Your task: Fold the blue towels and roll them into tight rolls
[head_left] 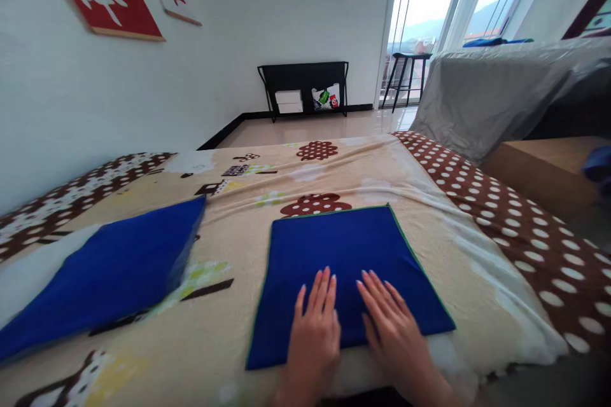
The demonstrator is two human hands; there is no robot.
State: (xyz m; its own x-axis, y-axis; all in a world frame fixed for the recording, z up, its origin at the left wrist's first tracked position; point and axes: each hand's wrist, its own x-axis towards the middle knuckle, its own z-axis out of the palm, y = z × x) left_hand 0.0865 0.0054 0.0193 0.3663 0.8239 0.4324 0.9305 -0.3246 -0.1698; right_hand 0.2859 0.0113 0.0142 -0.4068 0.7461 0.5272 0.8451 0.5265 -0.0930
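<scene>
A blue cloth (329,241) with a thin green edge lies spread on the patterned blanket (233,318) in front of me. My left hand (315,324) rests palm down on its near part, fingers stretched out. To the right of it, my right hand (391,318) lies flat on the same cloth, fingers extended and pointing away from me. Neither hand grips anything. Off to the left is a second blue cloth (128,261), apart from both hands.
Past the blanket's far edge, a black rack (305,79) with white boxes (289,100) stands against the wall. A grey plastic-covered piece of furniture (477,89) and a cardboard box (544,172) are at the right. A black stool (408,70) stands near the window.
</scene>
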